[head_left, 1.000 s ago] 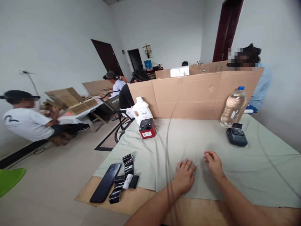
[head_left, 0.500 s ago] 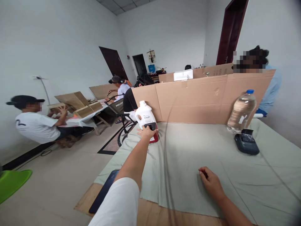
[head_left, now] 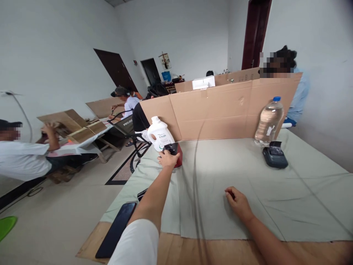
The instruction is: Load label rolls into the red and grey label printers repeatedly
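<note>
Gripping red printer (head_left: pixel 176 154), left hand (head_left: pixel 168 159) outstretched.

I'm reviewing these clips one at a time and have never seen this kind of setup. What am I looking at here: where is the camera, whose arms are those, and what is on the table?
There is no machine here: a person works with bare hands, and the one camera sits on that person's head, looking forward and down. That is why two arms reach in from the bottom edge.

The left hand is stretched out and rests on a small red and black box-shaped device, beside a white plastic jug. Whether it grips the device cannot be told. The right hand lies loosely curled on the pale green cloth covering the table and holds nothing.

Also on the table: a clear plastic water bottle with a blue cap, a dark blue handheld device, a black phone and a brown cardboard screen. Other people sit further off.
</note>
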Demonstrator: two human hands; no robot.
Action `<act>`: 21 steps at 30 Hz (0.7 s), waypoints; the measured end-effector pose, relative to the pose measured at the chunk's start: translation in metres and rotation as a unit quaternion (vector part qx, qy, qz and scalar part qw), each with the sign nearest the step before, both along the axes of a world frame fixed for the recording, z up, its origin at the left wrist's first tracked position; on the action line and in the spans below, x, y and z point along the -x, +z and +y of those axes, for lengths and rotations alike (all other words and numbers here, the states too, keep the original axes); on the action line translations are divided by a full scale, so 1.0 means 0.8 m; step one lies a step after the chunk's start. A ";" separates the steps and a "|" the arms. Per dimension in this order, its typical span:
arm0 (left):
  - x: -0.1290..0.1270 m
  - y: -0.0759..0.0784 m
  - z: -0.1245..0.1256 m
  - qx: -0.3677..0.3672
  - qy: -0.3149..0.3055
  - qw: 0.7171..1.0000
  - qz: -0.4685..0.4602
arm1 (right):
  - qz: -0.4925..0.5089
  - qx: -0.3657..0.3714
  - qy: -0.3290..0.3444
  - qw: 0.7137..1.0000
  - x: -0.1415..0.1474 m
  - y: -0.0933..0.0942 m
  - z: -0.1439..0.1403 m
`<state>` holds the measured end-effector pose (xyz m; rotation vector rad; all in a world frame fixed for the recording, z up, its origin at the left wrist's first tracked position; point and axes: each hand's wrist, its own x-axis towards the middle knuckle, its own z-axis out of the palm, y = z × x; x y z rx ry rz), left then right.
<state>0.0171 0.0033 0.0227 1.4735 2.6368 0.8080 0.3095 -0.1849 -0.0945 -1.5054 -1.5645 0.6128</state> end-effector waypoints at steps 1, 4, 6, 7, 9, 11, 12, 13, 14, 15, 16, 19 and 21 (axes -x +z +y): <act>-0.009 0.003 -0.011 -0.006 -0.022 1.000 -0.002 | 0.000 0.000 0.000 1.000 0.000 0.002 0.000; -0.044 0.010 -0.058 -0.029 -0.106 0.994 0.002 | 0.003 0.003 0.002 1.000 0.000 0.006 -0.001; -0.071 0.010 -0.099 -0.050 -0.169 0.984 0.010 | 0.012 0.003 0.004 1.000 0.000 0.005 -0.001; -0.085 0.008 -0.121 -0.062 -0.200 0.978 0.010 | 0.022 0.003 0.005 1.000 -0.001 0.003 -0.001; -0.113 0.002 -0.165 -0.080 -0.251 0.965 -0.005 | 0.060 0.008 0.004 0.998 -0.003 -0.001 -0.002; -0.139 -0.007 -0.203 -0.096 -0.288 0.952 -0.023 | 0.110 0.012 -0.002 0.994 -0.005 -0.004 -0.002; -0.151 -0.013 -0.220 -0.104 -0.300 0.948 -0.031 | 0.129 0.008 -0.008 0.992 -0.007 -0.006 -0.003; -0.162 -0.019 -0.234 -0.112 -0.304 0.945 -0.037 | 0.142 -0.003 -0.013 0.990 -0.008 -0.006 -0.003; -0.171 -0.025 -0.246 -0.120 -0.303 0.945 -0.040 | 0.146 -0.016 -0.017 0.989 -0.010 -0.006 -0.003; -0.180 -0.030 -0.257 -0.127 -0.297 0.945 -0.042 | 0.146 -0.028 -0.016 0.989 -0.011 -0.006 -0.003; -0.186 -0.036 -0.265 -0.132 -0.289 0.947 -0.042 | 0.145 -0.035 -0.013 0.989 -0.012 -0.006 -0.004; -0.197 -0.052 -0.285 -0.136 -0.270 0.952 -0.043 | 0.151 -0.029 -0.004 0.988 -0.015 -0.005 -0.004; -0.195 -0.060 -0.297 -0.131 -0.273 0.952 -0.052 | 0.150 -0.027 -0.007 0.988 -0.015 -0.005 -0.004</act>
